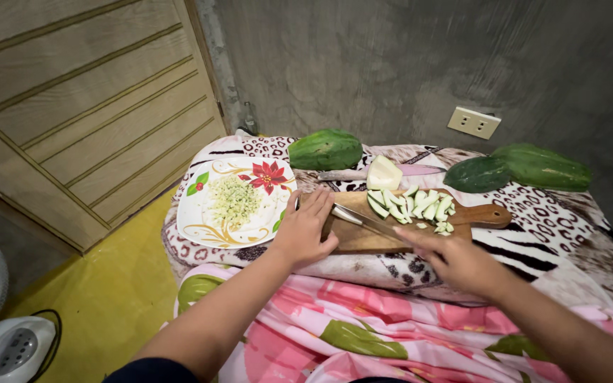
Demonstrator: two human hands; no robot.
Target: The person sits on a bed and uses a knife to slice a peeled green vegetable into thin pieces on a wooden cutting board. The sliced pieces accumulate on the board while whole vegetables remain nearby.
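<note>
My left hand point(305, 230) lay flat and released on the brown wooden cutting board point(420, 221) to steady it on the bed, while my right hand point(455, 261) gripped the steel knife point(367, 220), blade aimed at the pale green chopped slices point(413, 204) mid-board

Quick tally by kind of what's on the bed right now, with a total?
Whole green papayas: 3
Peeled papaya chunk: 1
Cutting board: 1
Knives: 2
Plate: 1
Total: 8, loose slices not counted.
</note>
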